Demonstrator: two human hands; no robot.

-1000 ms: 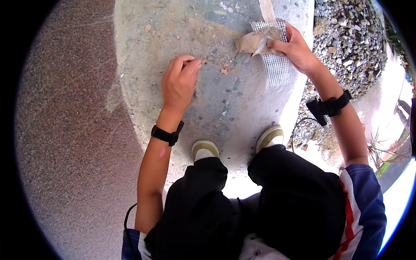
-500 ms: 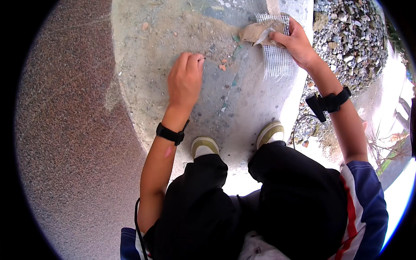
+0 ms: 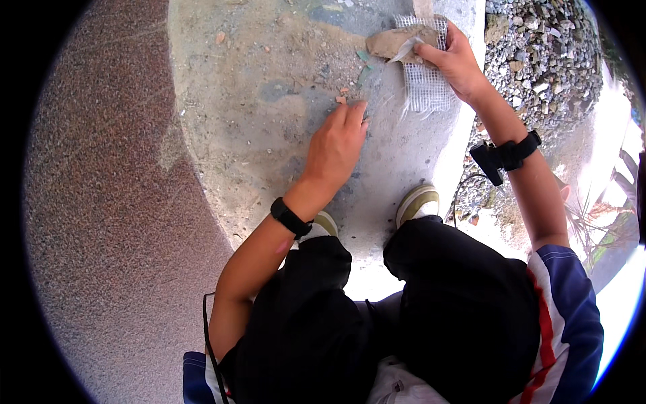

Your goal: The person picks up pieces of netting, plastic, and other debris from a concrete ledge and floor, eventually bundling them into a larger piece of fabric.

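My right hand (image 3: 461,66) grips a small bundle of scraps at the upper right. In it are a strip of white mesh (image 3: 428,91) with frayed ends, a torn brown piece like cardboard (image 3: 389,44) and a crumpled white scrap (image 3: 405,49) under my thumb. A narrow pale strip (image 3: 423,8) sticks out beyond the mesh. My left hand (image 3: 336,145) is lowered over the dusty concrete, its fingers bent and drawn together. Its fingertips are close to a small orange-red chip (image 3: 341,99); anything between them is hidden.
Concrete pavement (image 3: 269,135) carries dust, grit and green flakes (image 3: 364,60). Brown speckled paving (image 3: 114,168) borders it on the left. A gravel heap (image 3: 542,60) lies on the right. My shoe (image 3: 418,202) stands on the concrete below my hands.
My left hand has moved right and slightly down, toward the concrete below the orange-red chips. My right hand keeps its hold on the scraps, shifting very little.
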